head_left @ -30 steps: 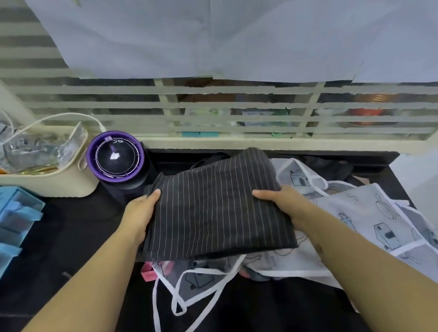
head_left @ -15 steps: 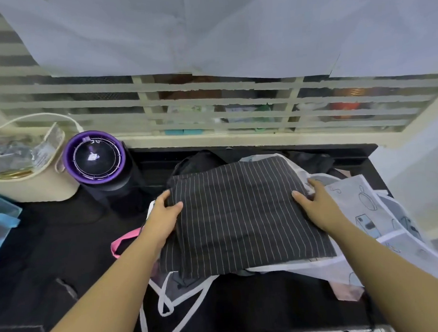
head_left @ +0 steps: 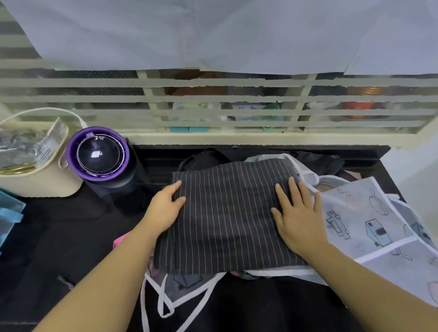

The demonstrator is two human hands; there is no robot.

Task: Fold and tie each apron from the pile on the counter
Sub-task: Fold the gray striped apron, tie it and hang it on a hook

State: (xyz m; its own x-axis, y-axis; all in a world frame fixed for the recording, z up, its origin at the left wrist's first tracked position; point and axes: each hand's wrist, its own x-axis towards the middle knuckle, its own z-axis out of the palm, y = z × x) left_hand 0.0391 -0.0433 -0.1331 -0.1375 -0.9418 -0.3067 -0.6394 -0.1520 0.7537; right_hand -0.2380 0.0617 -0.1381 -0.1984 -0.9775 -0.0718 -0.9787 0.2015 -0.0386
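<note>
Head view: left hand (head_left: 166, 211), right hand (head_left: 298, 220) rest on pinstriped apron (head_left: 227, 215).

Even, soft daylight; wide-angle bending at edges; slight overall softness.
</note>
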